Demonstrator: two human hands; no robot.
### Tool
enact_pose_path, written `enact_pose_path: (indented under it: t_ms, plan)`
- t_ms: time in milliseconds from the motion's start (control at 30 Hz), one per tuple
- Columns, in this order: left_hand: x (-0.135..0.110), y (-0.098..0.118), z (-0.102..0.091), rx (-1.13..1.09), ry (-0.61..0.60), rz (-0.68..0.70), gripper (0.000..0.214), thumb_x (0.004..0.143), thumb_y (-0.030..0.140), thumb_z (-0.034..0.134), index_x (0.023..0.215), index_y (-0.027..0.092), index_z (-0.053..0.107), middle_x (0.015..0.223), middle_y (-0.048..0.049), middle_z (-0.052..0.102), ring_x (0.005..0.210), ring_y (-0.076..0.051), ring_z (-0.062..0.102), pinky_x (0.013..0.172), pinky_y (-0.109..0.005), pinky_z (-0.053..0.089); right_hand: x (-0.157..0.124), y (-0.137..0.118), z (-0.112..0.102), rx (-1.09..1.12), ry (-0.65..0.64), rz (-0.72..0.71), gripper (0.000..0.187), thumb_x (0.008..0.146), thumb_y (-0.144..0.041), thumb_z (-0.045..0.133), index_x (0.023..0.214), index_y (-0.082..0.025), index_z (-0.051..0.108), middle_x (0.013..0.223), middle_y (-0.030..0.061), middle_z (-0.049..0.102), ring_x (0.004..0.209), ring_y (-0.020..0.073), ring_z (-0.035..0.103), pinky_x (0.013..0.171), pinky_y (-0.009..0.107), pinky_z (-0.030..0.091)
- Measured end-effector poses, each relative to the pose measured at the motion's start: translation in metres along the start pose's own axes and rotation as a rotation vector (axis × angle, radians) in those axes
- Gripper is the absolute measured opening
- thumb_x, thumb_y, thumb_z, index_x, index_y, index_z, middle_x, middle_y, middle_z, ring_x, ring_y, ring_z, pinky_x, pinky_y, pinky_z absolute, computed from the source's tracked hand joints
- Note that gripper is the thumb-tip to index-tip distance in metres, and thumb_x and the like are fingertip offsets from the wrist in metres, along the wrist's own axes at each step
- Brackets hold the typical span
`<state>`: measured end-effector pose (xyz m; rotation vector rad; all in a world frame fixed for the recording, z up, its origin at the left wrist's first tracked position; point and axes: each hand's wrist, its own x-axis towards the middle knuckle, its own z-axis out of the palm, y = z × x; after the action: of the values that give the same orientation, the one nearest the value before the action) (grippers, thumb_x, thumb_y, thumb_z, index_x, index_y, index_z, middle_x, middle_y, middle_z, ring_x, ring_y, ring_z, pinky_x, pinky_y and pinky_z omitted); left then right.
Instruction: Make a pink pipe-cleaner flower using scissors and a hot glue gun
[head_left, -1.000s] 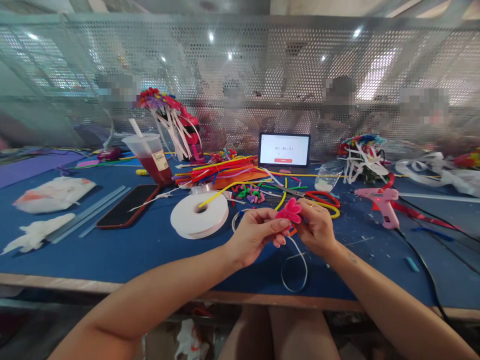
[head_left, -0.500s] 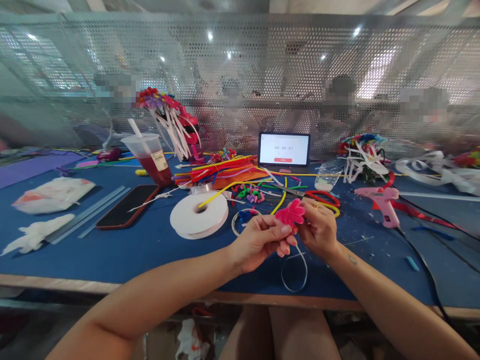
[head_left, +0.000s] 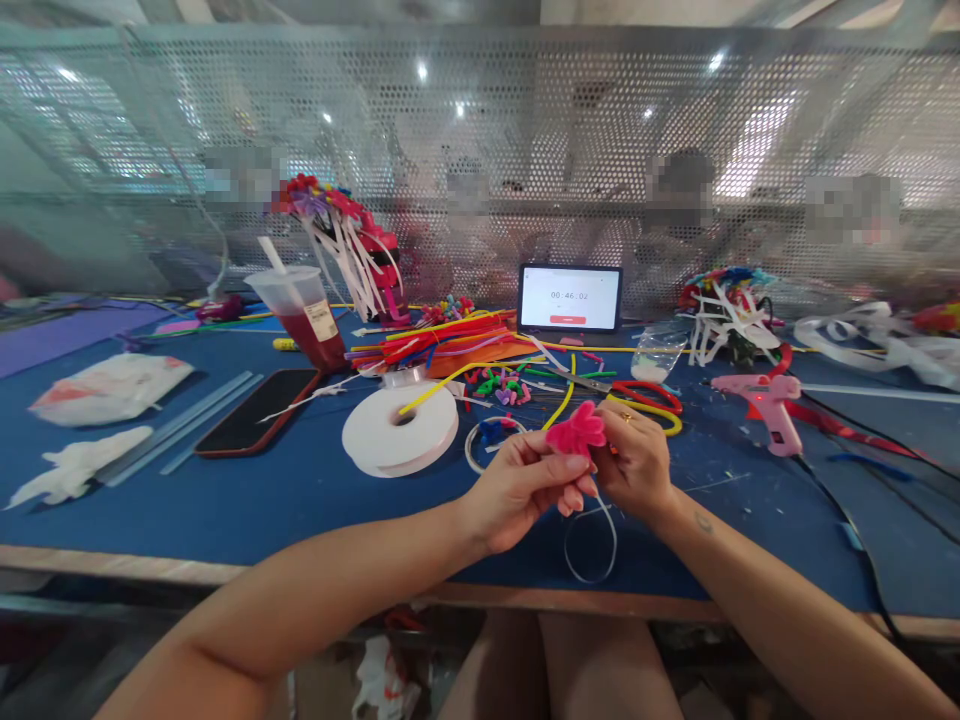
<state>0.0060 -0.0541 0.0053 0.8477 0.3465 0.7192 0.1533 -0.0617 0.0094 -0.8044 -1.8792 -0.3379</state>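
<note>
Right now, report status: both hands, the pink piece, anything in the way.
Left hand pinching fuzzy pink piece. Right hand close against it, grip unclear. Scissors just beyond right hand, thin white loop below; neither appears in the way.

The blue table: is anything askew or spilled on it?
The drink cup looks tilted, perhaps only from lens stretch; no spill shows. Loose scraps on the table right of the right hand look untidy.

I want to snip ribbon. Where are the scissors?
In the head view, the scissors lie right of centre on the blue tabletop, just beyond the right hand and left of the pink glue gun.
</note>
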Motion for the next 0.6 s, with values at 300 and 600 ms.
enact_pose_path:
  t_ms: [300,600]
  plan:
    - [0.0,0.002,-0.001,0.049,0.022,0.024,0.023,0.062,0.03,0.079,0.073,0.012,0.07,0.065,-0.0048,0.069,0.043,-0.005,0.055,0.042,-0.015,0.042,0.0,0.004,-0.004,-0.031,0.01,-0.006,0.018,0.081,-0.011,0.044,0.068,-0.022,0.043,0.054,-0.0026,0.048,0.049,0.0112,0.043,0.048,0.023,0.033]
    - [-0.004,0.006,0.005,0.405,0.126,0.195,0.036,0.068,0.046,0.07,0.071,0.011,0.07,0.06,-0.0045,0.067,0.048,-0.012,0.06,0.046,-0.021,0.048,-0.008,0.02,-0.008,-0.302,-0.025,-0.186,0.014,0.084,-0.016,0.046,0.092,-0.023,0.056,0.062,0.0002,0.061,0.057,0.015,0.05,0.053,0.027,0.035]
